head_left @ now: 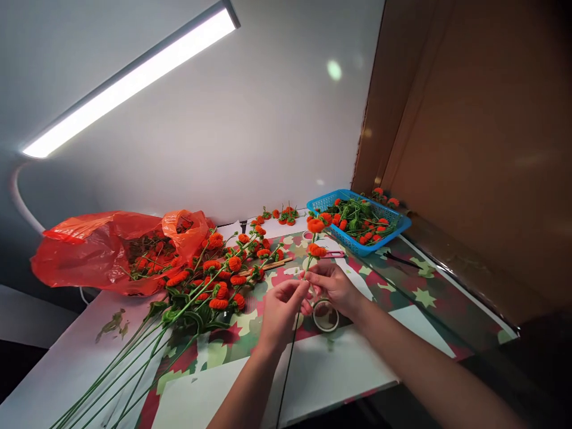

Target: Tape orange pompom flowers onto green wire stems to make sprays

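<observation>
An artificial flower stem (310,260) with fuzzy orange flower heads and a green stalk stands upright between my hands. My left hand (285,307) pinches it low down with thumb and fingers. Just above and to the right, the fingers of my right hand (330,284) are closed around the same stalk. A roll of tape (326,316) shows right below my right hand; whether it hangs from the fingers or rests on the table, I cannot tell. Finished-looking orange flower stems (214,286) with green leaves lie in a bundle to the left.
A red plastic bag (84,250) of orange flowers sits at the left. At the back right stands a blue basket (357,247) of flower pieces. Small flowers (286,214) lie by the wall. White paper (348,366) covers the front; a lamp (134,77) hangs above.
</observation>
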The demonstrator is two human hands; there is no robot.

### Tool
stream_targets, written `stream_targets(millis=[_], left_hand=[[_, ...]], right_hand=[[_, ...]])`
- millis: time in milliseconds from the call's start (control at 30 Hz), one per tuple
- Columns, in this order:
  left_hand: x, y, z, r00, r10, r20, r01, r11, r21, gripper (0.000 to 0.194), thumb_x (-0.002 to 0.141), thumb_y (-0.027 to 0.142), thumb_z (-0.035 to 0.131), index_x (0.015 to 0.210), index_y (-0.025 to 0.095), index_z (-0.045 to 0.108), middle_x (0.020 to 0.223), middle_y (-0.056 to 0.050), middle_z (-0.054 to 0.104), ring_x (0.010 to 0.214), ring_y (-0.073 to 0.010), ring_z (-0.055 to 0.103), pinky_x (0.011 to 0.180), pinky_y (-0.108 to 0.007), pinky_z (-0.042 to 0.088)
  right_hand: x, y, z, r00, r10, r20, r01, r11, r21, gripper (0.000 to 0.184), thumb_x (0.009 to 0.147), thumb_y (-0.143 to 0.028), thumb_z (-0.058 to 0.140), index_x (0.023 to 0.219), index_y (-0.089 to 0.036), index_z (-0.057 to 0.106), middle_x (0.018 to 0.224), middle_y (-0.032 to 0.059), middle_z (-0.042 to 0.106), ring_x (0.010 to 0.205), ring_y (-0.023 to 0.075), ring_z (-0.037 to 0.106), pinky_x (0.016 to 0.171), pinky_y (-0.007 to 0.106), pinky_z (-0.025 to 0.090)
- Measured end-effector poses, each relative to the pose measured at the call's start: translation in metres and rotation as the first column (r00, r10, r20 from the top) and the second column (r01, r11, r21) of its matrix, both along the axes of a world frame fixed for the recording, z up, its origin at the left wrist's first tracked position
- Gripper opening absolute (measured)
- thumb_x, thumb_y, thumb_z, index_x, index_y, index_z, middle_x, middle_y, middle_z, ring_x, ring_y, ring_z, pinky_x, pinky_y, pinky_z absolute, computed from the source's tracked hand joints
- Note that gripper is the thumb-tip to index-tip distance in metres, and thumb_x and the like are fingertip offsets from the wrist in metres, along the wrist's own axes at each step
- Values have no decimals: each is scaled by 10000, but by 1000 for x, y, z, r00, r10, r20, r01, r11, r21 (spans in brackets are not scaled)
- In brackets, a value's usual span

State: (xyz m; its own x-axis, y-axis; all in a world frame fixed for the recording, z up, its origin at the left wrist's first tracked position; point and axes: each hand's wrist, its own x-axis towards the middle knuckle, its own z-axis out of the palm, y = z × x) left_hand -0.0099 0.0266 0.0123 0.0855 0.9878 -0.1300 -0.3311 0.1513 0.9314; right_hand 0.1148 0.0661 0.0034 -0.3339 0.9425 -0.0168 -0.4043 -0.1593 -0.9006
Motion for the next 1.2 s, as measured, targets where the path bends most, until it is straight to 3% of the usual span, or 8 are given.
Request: stream_targets(millis=[100, 300, 433, 633, 767, 900, 1100, 1200], left_hand=[[-1, 2, -1, 995, 54, -89, -47, 996, 78, 276, 657, 365, 729, 625, 106, 639, 527, -4, 588, 427, -66, 506, 427, -169, 379], [-7, 5, -3, 920, -93, 380, 189, 957, -222, 276, 698, 326, 706, 633, 102, 559, 425, 81, 391, 293, 22, 269, 298, -89, 186], [-3, 4, -4, 843, -147, 517, 292, 933, -210, 293, 798, 318, 612, 611, 114, 516, 423, 101, 300, 280, 24, 198, 283, -80, 153], [3, 2, -6, 998, -55, 13, 54, 998, 32, 359, 664, 467, 701, 646, 127, 587, 481, 38, 509, 332, -33, 398, 349, -153, 306], [3, 1, -2, 973, 100, -206, -53, 973, 223, 272, 698, 403, 686, 677, 139, 628, 544, 15, 562, 386, -55, 445, 389, -180, 330], [0, 6, -3, 996, 85, 19, -86, 991, 105, 328, 624, 413, 737, 618, 131, 570, 475, 58, 466, 338, -11, 319, 334, -147, 225], [-5, 9, -5, 899, -149, 411, 217, 968, -124, 249, 711, 307, 683, 661, 122, 524, 458, 101, 345, 300, 32, 170, 297, -86, 144], [-3, 7, -7, 884, -185, 430, 262, 957, -128, 244, 737, 316, 665, 662, 127, 531, 450, 102, 327, 302, 20, 193, 305, -90, 185]], right_hand=[[-2, 0, 2, 994, -83, 64, 80, 995, 55, 275, 580, -387, 776, 626, -135, 675, 508, -28, 577, 391, 50, 418, 391, 196, 301], [-3, -4, -1, 997, 28, 78, -33, 997, 74, 270, 654, -408, 732, 656, -143, 680, 539, -19, 569, 431, 50, 415, 386, 180, 287], [-2, -5, -5, 989, 136, 57, -137, 990, 15, 291, 694, -447, 694, 707, -156, 682, 578, -15, 581, 437, 51, 407, 382, 179, 286], [0, -2, 7, 996, -62, 62, 57, 995, 86, 310, 580, -426, 768, 586, -138, 653, 487, -30, 544, 426, 55, 415, 424, 199, 300], [1, -1, 10, 990, -110, 85, 100, 988, 114, 312, 589, -434, 756, 591, -139, 652, 462, -44, 508, 420, 56, 393, 430, 212, 282], [-2, -2, 3, 999, 9, 38, -12, 996, 86, 329, 674, -457, 700, 634, -136, 640, 438, -55, 479, 420, 54, 377, 449, 212, 287], [-4, -4, -1, 970, 223, -96, -226, 974, -22, 334, 694, -455, 697, 672, -129, 630, 440, -53, 491, 429, 51, 403, 454, 191, 288], [-3, -5, 0, 963, 224, -151, -237, 968, -78, 317, 660, -420, 735, 657, -123, 622, 439, -56, 489, 416, 45, 397, 439, 181, 294]])
